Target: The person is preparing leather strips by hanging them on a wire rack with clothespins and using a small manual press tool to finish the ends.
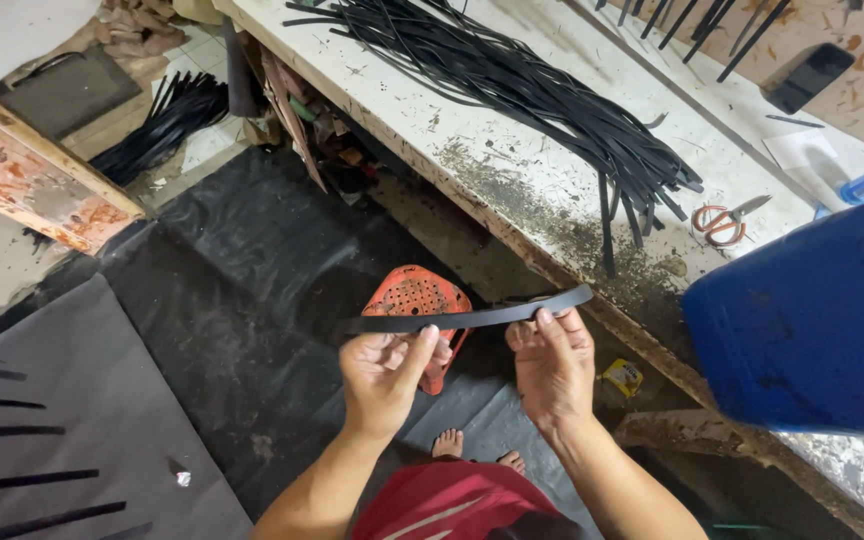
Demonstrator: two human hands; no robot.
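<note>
I hold a single flat black strip (467, 317) level in front of me, above the floor. My left hand (384, 372) pinches its left part between thumb and fingers. My right hand (552, 360) grips its right part, thumb on top near the strip's right end. The strip bows slightly upward on the right. Below it stands an orange perforated plastic stool (414, 296). My bare feet (477, 450) and red clothing show at the bottom.
A worn white workbench (512, 170) on the right carries a big pile of black strips (512, 80), orange-handled scissors (724, 220) and a blue plastic container (812, 320). Black sheets (252, 260) cover the floor; more strips (167, 120) lie at upper left beside a wooden plank (32, 165).
</note>
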